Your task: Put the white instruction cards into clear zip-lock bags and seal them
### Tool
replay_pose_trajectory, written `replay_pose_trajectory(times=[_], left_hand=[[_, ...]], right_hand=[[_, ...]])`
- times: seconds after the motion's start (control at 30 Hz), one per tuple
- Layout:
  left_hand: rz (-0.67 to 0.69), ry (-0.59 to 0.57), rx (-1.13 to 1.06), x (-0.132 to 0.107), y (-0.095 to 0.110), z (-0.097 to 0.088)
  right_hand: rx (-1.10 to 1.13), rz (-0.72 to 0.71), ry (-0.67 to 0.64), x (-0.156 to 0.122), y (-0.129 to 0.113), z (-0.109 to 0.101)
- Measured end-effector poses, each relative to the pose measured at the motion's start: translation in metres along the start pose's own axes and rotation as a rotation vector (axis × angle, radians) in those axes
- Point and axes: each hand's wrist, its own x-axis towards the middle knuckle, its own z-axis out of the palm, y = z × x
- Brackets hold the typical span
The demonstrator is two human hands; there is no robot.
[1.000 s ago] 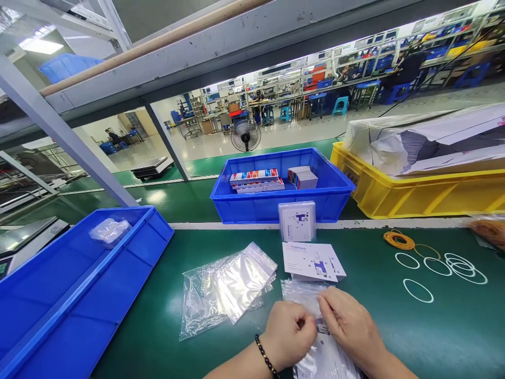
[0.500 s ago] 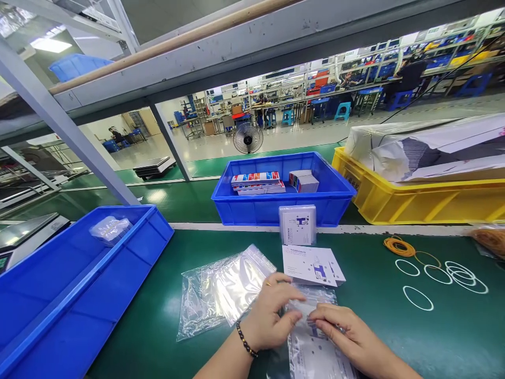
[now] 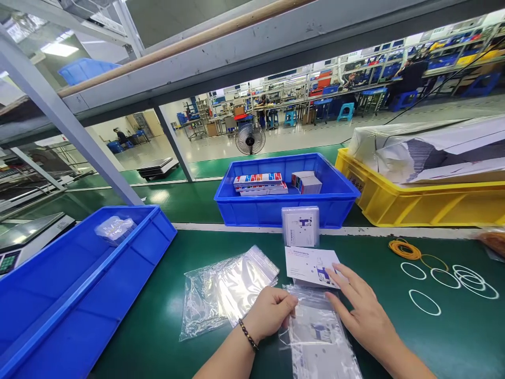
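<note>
My left hand [image 3: 272, 311], with a beaded bracelet at its wrist, pinches the upper left edge of a clear zip bag [image 3: 321, 337] that has a white printed booklet inside. Fingers spread, my right hand [image 3: 361, 310] reaches over a stack of white printed booklets [image 3: 310, 263], its fingertips at the stack's right side. Behind that stack, a bagged booklet bundle [image 3: 300, 226] leans upright against a blue bin. To the left of my hands lie loose clear bags [image 3: 232, 287], overlapping and flat on the green table.
The blue bin [image 3: 252, 210] in front holds booklet stacks. A long blue bin [image 3: 130, 258] at left contains bagged items [image 3: 115, 229]. At right are a yellow crate [image 3: 426, 208], yellow rubber bands [image 3: 404, 249] and white rings [image 3: 424, 302]. A fan [image 3: 250, 140] stands beyond.
My right hand has left the bag, opened and moved up to the booklet stack. My left hand has drawn down and closed on the bag's edge. The view has shifted slightly.
</note>
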Motion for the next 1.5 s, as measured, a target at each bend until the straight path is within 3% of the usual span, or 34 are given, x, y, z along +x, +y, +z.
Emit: replay_pose_trajectory(times=[0.17,0.33,0.47,0.6,0.83,0.93,1.03,1.13,1.27,1.5], left_hand=[[-0.059,0.0,-0.113,0.003,-0.002,0.002],[-0.111,0.018,-0.162,0.004,0.0,0.004],[-0.144,0.046,-0.263,0.006,0.001,0.004],[-0.156,0.025,-0.381,0.008,-0.003,0.004],[-0.065,-0.038,-0.318,0.007,-0.007,0.008],[-0.019,-0.116,-0.246,0.004,-0.007,0.011],[0.035,-0.155,-0.075,-0.001,-0.008,0.012],[0.151,-0.175,0.136,-0.003,-0.008,0.012],[0.34,-0.226,0.174,-0.004,-0.008,0.01],[0.305,-0.128,0.09,-0.003,-0.003,0.007]], right_hand=[[-0.249,0.033,0.013,-0.007,0.021,0.028],[-0.253,-0.057,0.085,0.001,0.019,0.011],[-0.092,-0.063,0.129,0.005,0.007,-0.01],[0.238,-0.063,0.06,-0.001,-0.003,-0.016],[0.716,0.289,-0.151,-0.005,-0.012,-0.023],[0.939,0.515,-0.154,0.0,-0.018,-0.028],[1.014,0.689,-0.078,0.007,-0.02,-0.029],[1.059,0.736,0.018,0.01,-0.018,-0.029],[1.015,0.732,0.087,0.011,-0.018,-0.031],[1.102,0.788,0.04,0.016,-0.023,-0.036]])
